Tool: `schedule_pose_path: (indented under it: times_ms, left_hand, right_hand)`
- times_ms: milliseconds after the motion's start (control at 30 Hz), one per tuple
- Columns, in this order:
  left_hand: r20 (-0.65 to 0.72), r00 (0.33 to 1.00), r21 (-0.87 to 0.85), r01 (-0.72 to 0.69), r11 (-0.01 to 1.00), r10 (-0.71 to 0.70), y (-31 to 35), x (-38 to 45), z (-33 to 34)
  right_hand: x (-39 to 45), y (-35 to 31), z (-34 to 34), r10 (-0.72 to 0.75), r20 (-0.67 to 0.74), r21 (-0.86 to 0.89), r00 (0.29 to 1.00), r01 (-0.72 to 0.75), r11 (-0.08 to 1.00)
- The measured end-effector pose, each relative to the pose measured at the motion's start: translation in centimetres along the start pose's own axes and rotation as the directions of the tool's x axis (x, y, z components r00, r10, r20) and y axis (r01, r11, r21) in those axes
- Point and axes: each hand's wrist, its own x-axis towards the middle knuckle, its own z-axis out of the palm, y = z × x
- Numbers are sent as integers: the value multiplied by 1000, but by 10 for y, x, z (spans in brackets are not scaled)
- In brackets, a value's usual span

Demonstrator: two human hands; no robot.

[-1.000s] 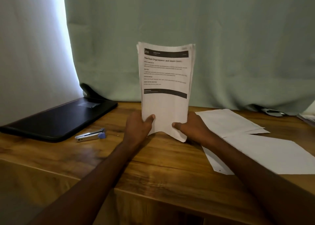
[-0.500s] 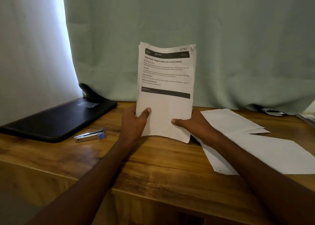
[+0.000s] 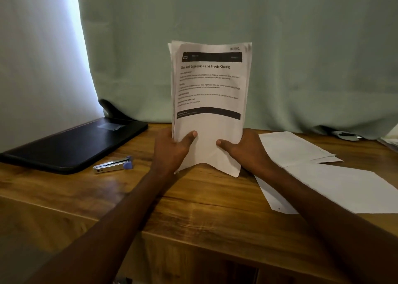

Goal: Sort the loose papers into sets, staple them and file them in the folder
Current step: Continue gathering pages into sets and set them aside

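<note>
We see a pale green curtain (image 3: 301,46) hanging in soft folds across the whole back of the scene, its hem falling to the far edge of the bench (image 3: 204,208). At the left a white curtain (image 3: 36,68) hangs beside it, and daylight glows through where the two meet, the brightest part of an otherwise dim room. The bench is of warm brown wood with a dark, streaked grain and a faint sheen near its left side. Its front edge drops into shadow below.
</note>
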Motion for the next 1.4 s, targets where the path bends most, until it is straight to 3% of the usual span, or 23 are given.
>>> schedule_pose_path:
  times_ms: [100,267,400,533,667,800,933,1067,1167,1267,1400]
  left_hand:
    - [-58,993,37,-103,994,105,-3,3,0]
    - [11,997,188,-81,979,80,-13,3,2]
    - [28,985,214,-172,962,170,-9,2,2]
    - [10,995,276,-99,956,100,-14,1,2]
    - [13,975,311,-216,926,223,-9,1,1]
    - [24,988,404,-152,902,156,-16,3,1]
    - [51,970,436,-235,869,236,-16,4,1]
    - [68,979,477,-202,856,193,-19,2,2]
    - [106,968,455,-249,855,225,-19,3,1]
    - [61,991,464,-134,876,119,-21,6,2]
    - [42,995,269,71,961,-86,-21,9,1]
  right_hand:
    - [-4,-1,7,-51,-94,-20,994,49,999]
    - [-1,-2,11,15,19,-162,1000,-12,987]
    - [-1,-1,7,2,-92,-130,996,-14,991]
    - [-5,-1,11,41,-6,-245,999,-41,969]
    - [-2,-1,10,15,-89,-215,996,-34,976]
    - [-1,4,11,60,26,-266,998,-51,963]
    - [1,7,13,36,-52,-222,998,-47,974]
    - [-1,9,13,82,34,-261,996,-70,963]
    - [1,10,12,76,-20,-241,997,-79,967]
    - [3,11,11,138,77,-273,987,-113,956]
    - [5,8,1,169,141,-199,975,-139,970]
